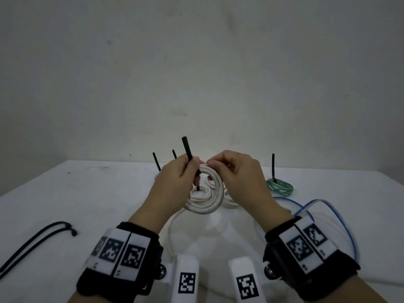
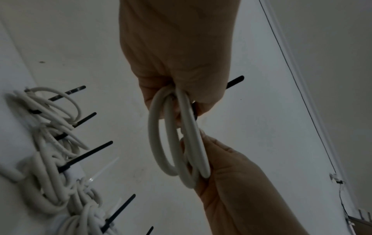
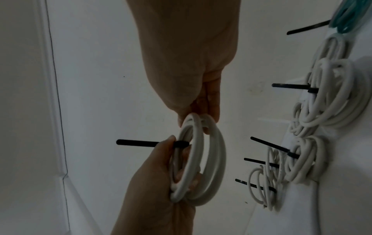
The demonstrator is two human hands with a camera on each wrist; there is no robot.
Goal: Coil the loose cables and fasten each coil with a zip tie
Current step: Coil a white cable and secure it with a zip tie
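Note:
Both hands hold a white cable coil (image 1: 209, 200) upright above the white table (image 1: 87, 193). My left hand (image 1: 190, 171) grips the coil's left side together with a black zip tie (image 1: 187, 147), whose tail points up and away. In the right wrist view the zip tie (image 3: 136, 142) passes over the coil (image 3: 213, 159) under the left thumb. My right hand (image 1: 216, 164) pinches the top of the coil between thumb and fingers. The left wrist view shows the coil (image 2: 175, 143) between both hands, the tie's tail (image 2: 235, 80) sticking out sideways.
Several tied white coils (image 3: 330, 101) with black tie tails lie just behind the hands. A green tied coil (image 1: 279, 186) sits to the right, a loose blue cable (image 1: 328, 215) in front of it. A black cable (image 1: 37, 239) lies at the near left. A white cable (image 1: 172, 228) trails toward me.

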